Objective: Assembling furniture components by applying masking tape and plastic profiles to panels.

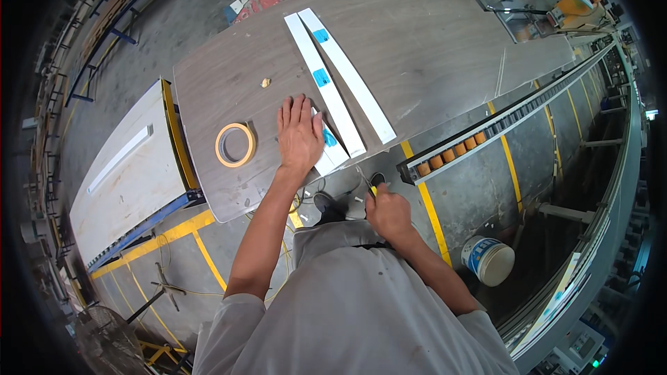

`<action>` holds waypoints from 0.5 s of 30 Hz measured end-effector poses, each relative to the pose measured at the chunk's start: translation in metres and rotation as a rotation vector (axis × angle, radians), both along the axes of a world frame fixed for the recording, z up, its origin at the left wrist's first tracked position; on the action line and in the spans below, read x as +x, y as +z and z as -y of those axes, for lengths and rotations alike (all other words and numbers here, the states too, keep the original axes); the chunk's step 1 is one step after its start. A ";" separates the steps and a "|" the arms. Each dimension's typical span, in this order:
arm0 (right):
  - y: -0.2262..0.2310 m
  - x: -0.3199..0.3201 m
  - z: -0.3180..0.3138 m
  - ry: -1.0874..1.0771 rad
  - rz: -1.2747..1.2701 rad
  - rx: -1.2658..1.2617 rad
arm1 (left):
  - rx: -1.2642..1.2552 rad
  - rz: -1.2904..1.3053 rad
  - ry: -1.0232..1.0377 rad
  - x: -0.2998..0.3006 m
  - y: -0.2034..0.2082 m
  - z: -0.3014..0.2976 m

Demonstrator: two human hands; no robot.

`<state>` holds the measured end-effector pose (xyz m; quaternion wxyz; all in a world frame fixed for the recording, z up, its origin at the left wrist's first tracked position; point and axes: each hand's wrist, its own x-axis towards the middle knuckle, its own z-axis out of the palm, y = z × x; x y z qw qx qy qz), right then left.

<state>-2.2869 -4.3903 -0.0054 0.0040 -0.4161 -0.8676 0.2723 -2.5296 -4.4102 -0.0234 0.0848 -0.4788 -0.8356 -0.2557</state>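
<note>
My left hand (300, 137) lies flat with its fingers stretched out, at the near edge of the brown tabletop (229, 55). It presses on a short white strip (332, 160) with a blue label, partly hidden under the palm. My right hand (390, 214) is closed round a slim tool (373, 192) with a yellow handle, just off the table edge; its exact kind is too small to tell. To the right of my left hand lie two long white strips (335, 107) (351, 80), each with a blue label, nearly touching at their far ends.
A roll of tan masking tape (221, 155) and a small yellowish lump (265, 82) lie on the table. At left stands a lower white-topped table (118, 187) bearing a white strip. To the right are a roller conveyor (479, 135) and a white bucket (497, 265) on the floor.
</note>
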 end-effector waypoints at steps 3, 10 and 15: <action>0.011 0.005 -0.005 -0.022 -0.004 -0.014 | 0.038 0.047 0.002 -0.002 0.002 0.012; 0.011 -0.050 -0.034 -0.088 -0.265 0.133 | 0.168 0.067 0.102 0.006 0.017 0.028; 0.004 -0.050 -0.037 -0.155 -0.315 0.199 | 0.186 0.092 0.126 0.012 0.009 0.029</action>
